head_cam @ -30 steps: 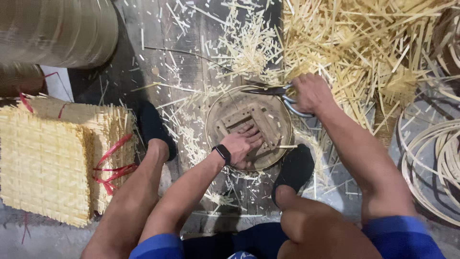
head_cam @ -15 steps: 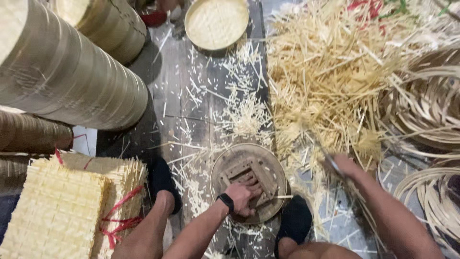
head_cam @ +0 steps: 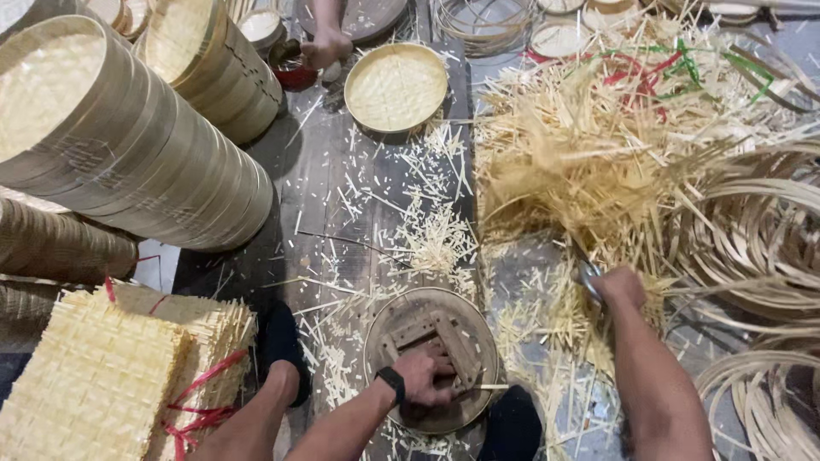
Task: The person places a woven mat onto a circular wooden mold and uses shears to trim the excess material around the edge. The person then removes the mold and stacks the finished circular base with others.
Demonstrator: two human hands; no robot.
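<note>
Head view, looking down at the floor: the left hand presses closed on the wooden crosspieces of a round bamboo steamer frame lying flat between the person's feet. The right hand is out to the frame's right, well apart from it, its grip shut around a metal tool at the near edge of the heap of bamboo splints. The left hand is therefore the nearer to the frame; the splints mostly run away from the person.

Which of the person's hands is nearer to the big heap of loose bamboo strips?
Right. The right hand reaches into the bamboo strip heap's near edge; the left hand rests on the round bamboo tray, apart from it.
</note>
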